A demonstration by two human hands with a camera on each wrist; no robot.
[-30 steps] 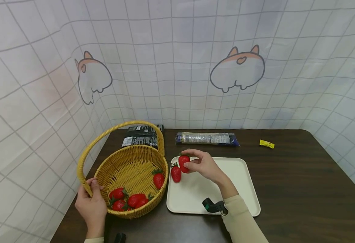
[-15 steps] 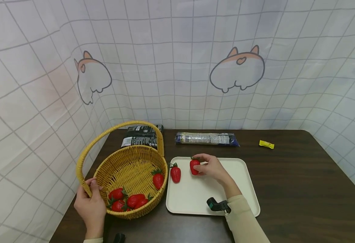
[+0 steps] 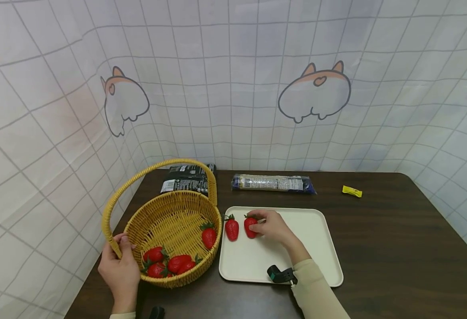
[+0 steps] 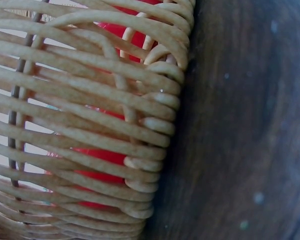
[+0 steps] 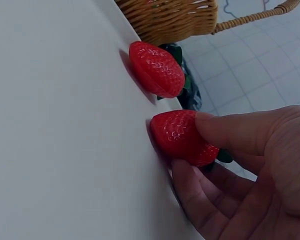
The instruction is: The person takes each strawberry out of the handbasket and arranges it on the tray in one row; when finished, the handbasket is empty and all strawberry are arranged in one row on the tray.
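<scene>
My right hand point(image 3: 272, 228) pinches a red strawberry point(image 5: 177, 136) between thumb and fingers, low over the white tray point(image 3: 281, 270). A second strawberry point(image 3: 231, 229) lies on the tray just left of it, near the tray's left edge. On the left, my left hand point(image 3: 120, 268) grips the base of the handle of a yellow wicker basket point(image 3: 177, 283). Several strawberries point(image 3: 179, 262) are inside the basket, most at its near side and one at its right. Through the left wrist view's woven wall point(image 4: 90, 95), patches of red show; the left hand is out of that view.
Behind the basket lies a black packet point(image 3: 185, 179). A long clear-and-blue packet point(image 3: 273, 183) lies behind the tray, and a small yellow wrapped piece point(image 3: 352, 191) sits at the back right. A gridded curtain point(image 3: 249, 110) encloses the dark table point(image 3: 397, 248).
My right hand has carried its strawberry from beside the first one rightward over the tray, then slightly back left and lower toward the surface. The left hand stays on the basket handle.
</scene>
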